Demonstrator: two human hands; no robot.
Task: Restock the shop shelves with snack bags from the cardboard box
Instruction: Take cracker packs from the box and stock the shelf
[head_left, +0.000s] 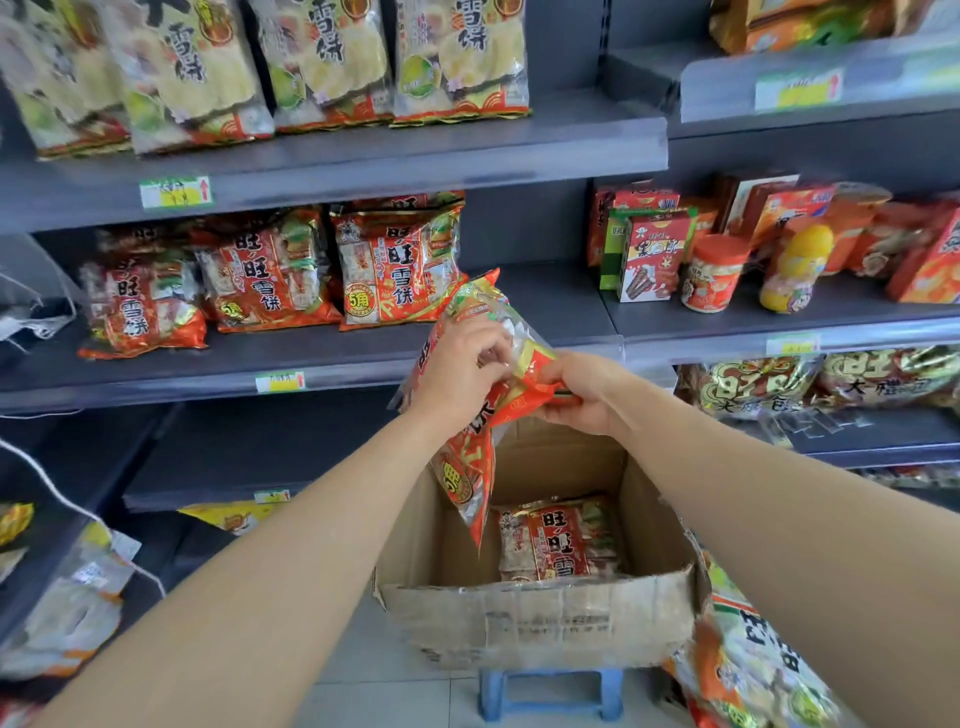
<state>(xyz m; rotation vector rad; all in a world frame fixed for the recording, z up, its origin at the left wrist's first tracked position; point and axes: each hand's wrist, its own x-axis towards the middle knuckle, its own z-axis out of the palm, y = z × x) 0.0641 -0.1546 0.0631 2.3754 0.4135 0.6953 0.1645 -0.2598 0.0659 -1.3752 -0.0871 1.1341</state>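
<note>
Both hands hold red and orange snack bags (470, 452) above the open cardboard box (540, 618). My left hand (457, 371) grips the bags from the left and my right hand (582, 389) pinches their edge from the right. The bags hang tilted in front of the middle shelf (540, 306). One more snack bag (558, 538) lies at the bottom of the box. Matching red bags (395, 270) stand in a row on the middle shelf to the left.
The box rests on a blue plastic stool (550, 693). Larger pale bags (322, 57) fill the top shelf. Boxes and jars (717, 270) fill the right bay. The lower shelf (249, 457) is bare. Loose bags (753, 670) lie at the lower right and lower left.
</note>
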